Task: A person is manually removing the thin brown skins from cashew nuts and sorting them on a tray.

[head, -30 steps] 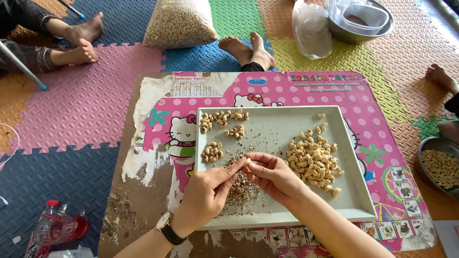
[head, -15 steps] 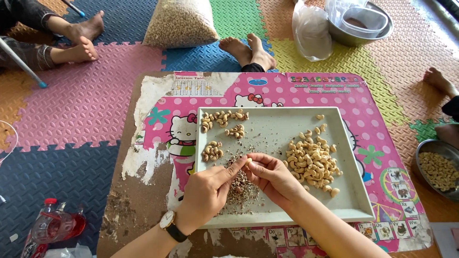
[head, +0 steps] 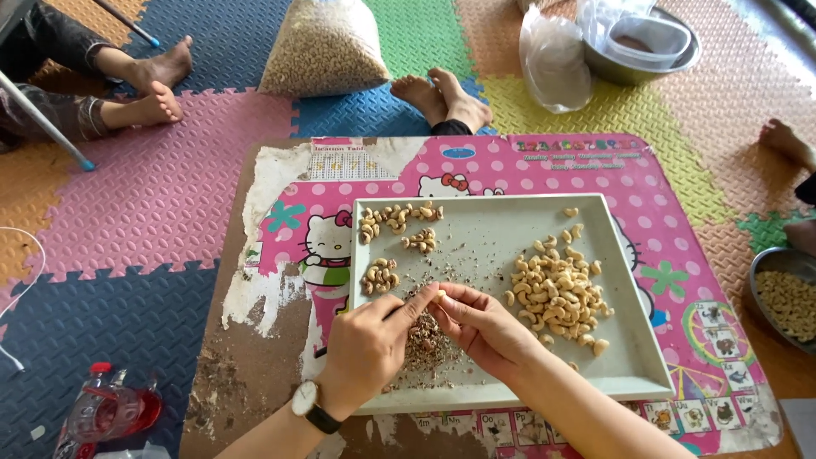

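- Both hands meet over the grey tray on the table: the left hand and right hand pinch one cashew between their fingertips.
- It sits above the heap of husk scraps, between the small peeled piles and the big cashew pile.
- The nut looks light, smooth and brittle; fingertip pinching at its ends suits it.
- Against half a second ago, the hands and cashew have barely shifted; only the view has moved a little.

Cashew kernel pinched between fingertips
Pale, curved, small — held just above the brown skin scraps on the grey tray.
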